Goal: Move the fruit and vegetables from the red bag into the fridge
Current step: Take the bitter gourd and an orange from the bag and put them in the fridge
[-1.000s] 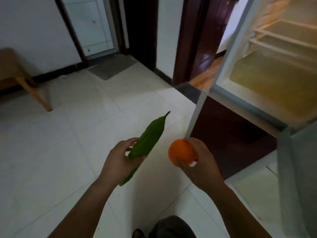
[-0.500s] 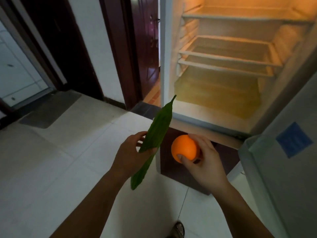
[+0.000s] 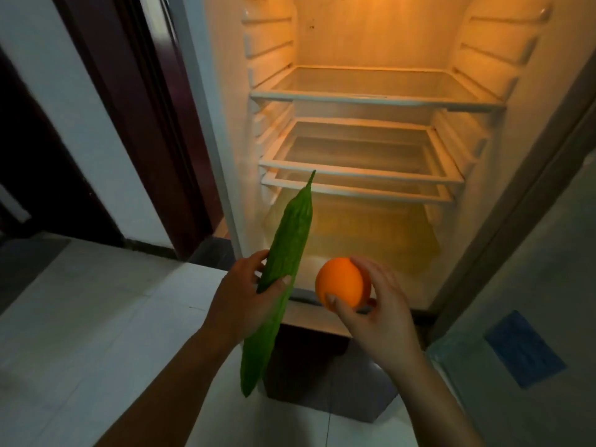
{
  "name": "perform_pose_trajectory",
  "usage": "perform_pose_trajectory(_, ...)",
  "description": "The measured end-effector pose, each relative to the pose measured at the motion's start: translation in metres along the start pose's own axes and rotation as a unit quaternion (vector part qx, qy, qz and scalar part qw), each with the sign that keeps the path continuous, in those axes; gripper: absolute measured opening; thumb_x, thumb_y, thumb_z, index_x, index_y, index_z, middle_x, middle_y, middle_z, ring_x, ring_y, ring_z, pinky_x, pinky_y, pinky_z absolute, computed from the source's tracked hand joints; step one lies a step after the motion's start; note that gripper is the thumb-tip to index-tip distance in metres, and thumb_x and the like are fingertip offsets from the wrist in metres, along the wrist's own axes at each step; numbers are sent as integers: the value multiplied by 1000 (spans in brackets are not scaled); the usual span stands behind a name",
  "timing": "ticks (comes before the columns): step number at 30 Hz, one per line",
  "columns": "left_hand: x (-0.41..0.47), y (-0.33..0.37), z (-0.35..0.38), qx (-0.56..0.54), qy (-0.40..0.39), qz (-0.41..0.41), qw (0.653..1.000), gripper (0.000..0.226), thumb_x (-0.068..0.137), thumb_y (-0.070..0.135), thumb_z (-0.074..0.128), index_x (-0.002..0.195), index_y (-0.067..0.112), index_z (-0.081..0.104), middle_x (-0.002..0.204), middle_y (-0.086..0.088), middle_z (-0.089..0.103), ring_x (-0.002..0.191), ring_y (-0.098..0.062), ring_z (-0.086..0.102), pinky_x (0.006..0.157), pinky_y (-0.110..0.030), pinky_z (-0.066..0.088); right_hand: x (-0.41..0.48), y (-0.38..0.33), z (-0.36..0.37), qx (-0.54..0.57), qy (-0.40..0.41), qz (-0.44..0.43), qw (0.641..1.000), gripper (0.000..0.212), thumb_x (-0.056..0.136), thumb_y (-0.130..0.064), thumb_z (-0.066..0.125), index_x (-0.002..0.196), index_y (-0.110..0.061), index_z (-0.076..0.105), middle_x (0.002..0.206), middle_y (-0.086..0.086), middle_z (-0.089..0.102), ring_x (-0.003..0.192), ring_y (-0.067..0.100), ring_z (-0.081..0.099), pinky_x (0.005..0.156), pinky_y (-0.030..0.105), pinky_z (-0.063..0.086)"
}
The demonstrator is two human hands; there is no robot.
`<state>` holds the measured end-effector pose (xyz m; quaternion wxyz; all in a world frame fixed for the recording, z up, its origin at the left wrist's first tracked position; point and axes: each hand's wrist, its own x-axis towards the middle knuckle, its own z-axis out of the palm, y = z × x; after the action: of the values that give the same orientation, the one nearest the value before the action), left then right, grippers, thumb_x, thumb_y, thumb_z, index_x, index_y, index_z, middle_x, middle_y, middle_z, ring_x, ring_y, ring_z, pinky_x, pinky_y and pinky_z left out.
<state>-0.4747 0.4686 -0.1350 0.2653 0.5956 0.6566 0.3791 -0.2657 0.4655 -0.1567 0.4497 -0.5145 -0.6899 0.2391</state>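
At the far left stands a dark wooden door frame (image 3: pixel 129 124), and below it lies the pale tiled floor (image 3: pixel 96 317). My left hand (image 3: pixel 242 301) is raised above this floor. Its fingers and thumb are curled round a long green gourd (image 3: pixel 287 246). I hold the gourd a little below its middle, so the lower end hangs down toward the floor and the thin stem end points up toward the shelves.

Just beside the gourd, to the right and not touching it, is the orange (image 3: pixel 342 282). My right hand (image 3: pixel 383 317) grasps the orange from the right side, with the thumb across its lower front. Both the gourd and the orange are outside the fridge (image 3: pixel 371 37), in front of its lowest lit compartment.

The fridge stands open and glows with warm yellow light. It has an upper shelf (image 3: pixel 377 101) and lower shelves (image 3: pixel 361 171) that sit close together. At the far right is the grey fridge door (image 3: pixel 548 253), with a blue sticker (image 3: pixel 524 348) on it.
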Motion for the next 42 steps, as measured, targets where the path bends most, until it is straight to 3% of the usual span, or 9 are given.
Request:
perform_pose_trajectory(8, 82, 5, -7, -18, -24, 76, 997, 43, 82, 43, 63, 122, 41, 47, 106, 18, 47, 95, 5, 49, 72, -18, 44, 61, 5, 14, -30, 73, -7, 997, 62, 67, -54, 64, 124, -33, 47, 124, -32, 38, 113, 0, 45, 86, 41, 52)
perform_pose_trajectory(13, 138, 28, -31, -46, -35, 152, 987, 42, 81, 43, 63, 120, 45, 46, 107, 19, 51, 95, 5, 49, 68, -17, 39, 117, -22, 19, -51, 137, -44, 988, 66, 68, -46, 71, 127, -31, 46, 131, -12, 45, 115, 2, 45, 84, 40, 53)
perform_pose_trajectory(18, 180, 58, -53, -49, -19, 221, 974, 47, 82, 43, 61, 126, 36, 48, 111, 10, 52, 93, -2, 51, 68, -22, 45, 164, -52, 11, -71, 210, -101, 970, 64, 71, -39, 70, 128, -26, 46, 129, -13, 43, 113, -1, 43, 80, 21, 50)
perform_pose_trajectory(22, 202, 81, -63, -67, -17, 255, 964, 38, 82, 49, 60, 117, 38, 52, 106, 10, 57, 89, -10, 56, 72, -39, 54, 189, -66, -8, -85, 242, -133, 957, 61, 71, -38, 69, 127, -26, 45, 126, -15, 42, 111, -10, 41, 74, 8, 46)
perform_pose_trajectory(26, 220, 107, -73, -80, -8, 261, 962, 29, 83, 42, 62, 111, 40, 53, 100, 10, 58, 81, -8, 59, 68, -33, 55, 214, -75, -25, -88, 257, -146, 951, 65, 70, -47, 66, 128, -24, 46, 128, -9, 44, 114, 6, 46, 77, 25, 53)
perform_pose_trajectory(28, 228, 120, -80, -72, -15, 251, 965, 28, 83, 41, 62, 110, 38, 54, 96, 9, 60, 76, -5, 61, 65, -25, 55, 227, -81, -31, -96, 254, -157, 949, 67, 71, -46, 67, 130, -25, 43, 129, -12, 41, 114, 4, 43, 80, 27, 52)
perform_pose_trajectory(31, 239, 135, -86, -50, -25, 235, 970, 22, 83, 43, 60, 105, 38, 56, 91, 10, 63, 76, -10, 65, 71, -37, 56, 245, -86, -36, -109, 243, -164, 950, 71, 72, -43, 68, 135, -26, 39, 133, -9, 40, 115, 1, 39, 84, 28, 50)
perform_pose_trajectory(38, 265, 178, -89, 31, 28, 213, 976, 39, 82, 52, 58, 113, 29, 58, 92, 12, 57, 85, -12, 59, 77, -35, 51, 265, -80, -49, -89, 245, -161, 952, 69, 71, -47, 68, 131, -27, 42, 132, -9, 41, 114, 3, 43, 84, 33, 53)
perform_pose_trajectory(42, 286, 197, -81, 30, 42, 201, 978, 47, 83, 49, 59, 120, 20, 53, 88, 11, 55, 73, -6, 53, 60, -22, 43, 266, -70, -55, -90, 250, -144, 953, 68, 72, -33, 76, 131, -27, 43, 129, -13, 38, 112, 1, 40, 85, 36, 52)
